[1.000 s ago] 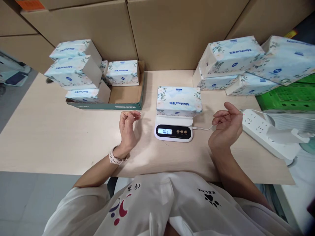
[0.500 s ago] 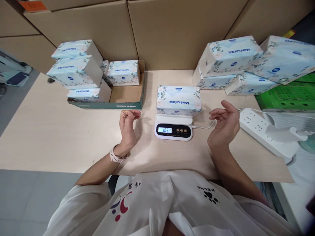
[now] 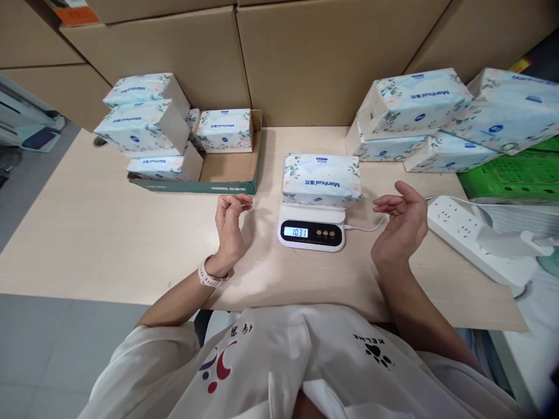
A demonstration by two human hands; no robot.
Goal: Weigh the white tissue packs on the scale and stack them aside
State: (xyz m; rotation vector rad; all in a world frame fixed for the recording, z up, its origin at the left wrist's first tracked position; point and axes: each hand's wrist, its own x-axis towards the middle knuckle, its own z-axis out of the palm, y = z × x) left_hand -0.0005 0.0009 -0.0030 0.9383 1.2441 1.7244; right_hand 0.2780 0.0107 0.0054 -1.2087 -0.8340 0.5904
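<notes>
A floral tissue pack [image 3: 322, 180] lies on the white digital scale [image 3: 311, 234], whose lit display reads 103.1. To the scale's left, my left hand [image 3: 230, 228] hovers with fingers bent and apart, holding nothing. My right hand [image 3: 400, 224], likewise without anything in it, is held open on the other side, near the scale's white cable. Neither hand touches the pack. Beyond my left hand stands a shallow green-edged carton [image 3: 196, 187] with several tissue packs in it, among them a stacked pack [image 3: 142, 127] at its left and a single pack [image 3: 225, 131] at its back.
At the back right several more tissue packs [image 3: 421, 99] are stacked beside a green plastic crate [image 3: 515, 174]. A white power strip [image 3: 476, 241] with a plugged-in adapter lies at the table's right. Large cardboard boxes [image 3: 336, 64] line the back edge.
The whole view has shifted slightly, so everything appears a little further right. Both hands keep their pose beside the scale, and the reading stays 103.1.
</notes>
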